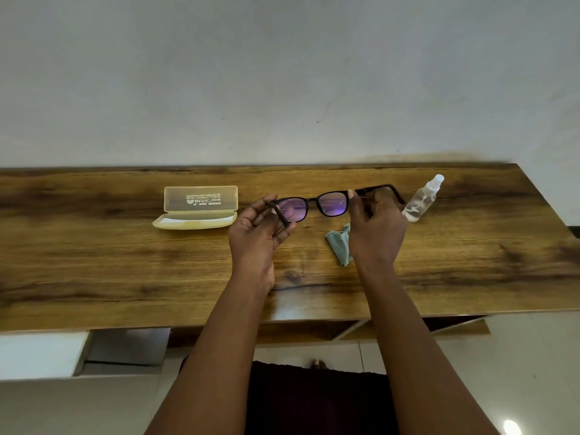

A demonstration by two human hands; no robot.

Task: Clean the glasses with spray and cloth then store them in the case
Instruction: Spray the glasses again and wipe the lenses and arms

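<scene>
The glasses (317, 204) are held above the worktop (125, 262), roughly at its middle, between the case (196, 208) on the left and the spray bottle (422, 199) on the right. Their long axis is laid left to right, nearly parallel to the worktop's far edge, with the right end raised a little. The dark frame is turned so that the lenses face the wearer of the camera, a purple sheen being seen in both. The left temple is folded down toward the person; the right temple is seen angling away to the right, toward the bottle.

The left hand (259, 230) is raised palm-up, and its grip is closed on the left temple, which is pinched between thumb and curled fingers. The right hand (375, 230) is shown from its back, wrist bent slightly, and its grip is closed on the frame's right corner by thumb and fingertips. Both forearms are stretched forward from the lower edge of the view, converging slightly.

A crumpled pale blue cloth (340, 244) is left lying on the worktop just beneath and beside the right hand, partly hidden by it. The clear spray bottle is laid tilted, its white nozzle pointing up and to the right. The translucent yellowish case is left open, its lid standing upright behind the tray, with printed lettering seen upside down.
</scene>
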